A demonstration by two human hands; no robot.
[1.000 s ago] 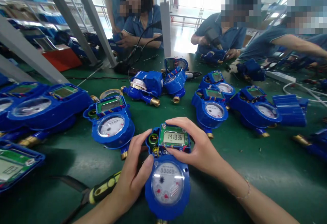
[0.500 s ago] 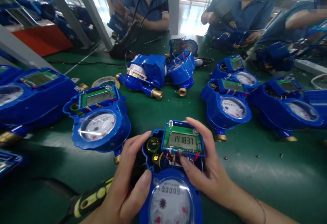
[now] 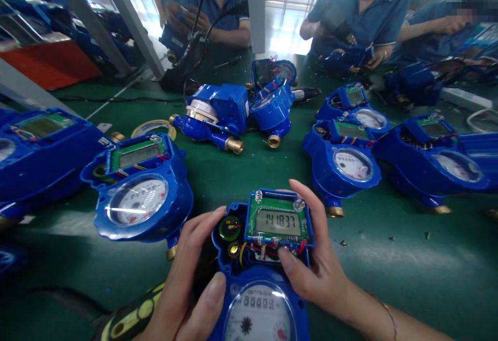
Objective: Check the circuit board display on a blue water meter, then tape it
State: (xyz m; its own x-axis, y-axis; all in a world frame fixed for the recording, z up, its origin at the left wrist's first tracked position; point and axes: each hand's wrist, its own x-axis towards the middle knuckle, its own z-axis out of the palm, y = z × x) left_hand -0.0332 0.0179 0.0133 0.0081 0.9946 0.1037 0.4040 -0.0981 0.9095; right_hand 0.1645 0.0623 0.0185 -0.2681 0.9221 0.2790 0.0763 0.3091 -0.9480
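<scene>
In front of me at the bottom centre is a blue water meter (image 3: 229,299) with its upper compartment uncovered, showing coloured wires and a round green-rimmed part. Along its left side lies my left hand (image 3: 190,284), fingers behind and thumb at the near edge, steadying the body. My right hand (image 3: 317,260) grips the display module (image 3: 280,219), a green board in a blue frame whose screen reads 14.1837. The right thumb presses at its lower edge by the wires, while the fingers wrap its right side. The display sits tilted over the compartment.
A yellow-and-black power tool (image 3: 136,315) lies left of my left hand. Another open meter (image 3: 143,195) stands at left, with several more at right and behind. Small screws (image 3: 344,243) lie on the green table (image 3: 389,289). Co-workers (image 3: 361,19) handle meters across the table.
The view has shifted slightly, so the meters at left sit further left. My hands keep their hold on the meter and display, and the reading is the same.
</scene>
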